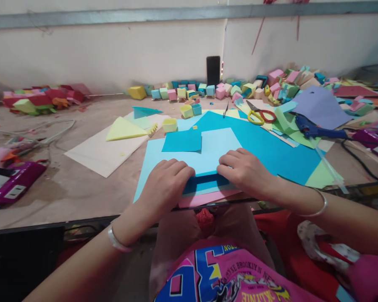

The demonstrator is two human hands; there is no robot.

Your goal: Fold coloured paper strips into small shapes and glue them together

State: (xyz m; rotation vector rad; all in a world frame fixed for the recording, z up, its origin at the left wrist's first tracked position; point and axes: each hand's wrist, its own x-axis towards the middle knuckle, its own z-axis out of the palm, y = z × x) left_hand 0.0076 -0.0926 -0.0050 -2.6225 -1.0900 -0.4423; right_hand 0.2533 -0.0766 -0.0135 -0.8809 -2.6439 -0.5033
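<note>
My left hand (pixel 168 181) and my right hand (pixel 244 171) are both closed at the near edge of a light blue sheet of paper (pixel 219 151), fingers curled over it and thumbs hidden. Between them that edge is raised and bent, with a darker blue strip showing along it. A small dark blue piece of paper (pixel 182 141) lies on the sheet just beyond my left hand. Underneath are more sheets: a large dark blue sheet (pixel 271 147) reaching to the right, and a pink sheet (pixel 208 199) peeking out at the table's front edge.
Scissors (pixel 261 116) and a blue glue gun (pixel 318 129) lie to the right. A yellow folded paper (pixel 126 129) rests on a pale sheet (pixel 105 155) at left. Several small paper boxes (pixel 172 94) and a phone (pixel 213 70) line the wall. A purple power strip (pixel 17 184) sits far left.
</note>
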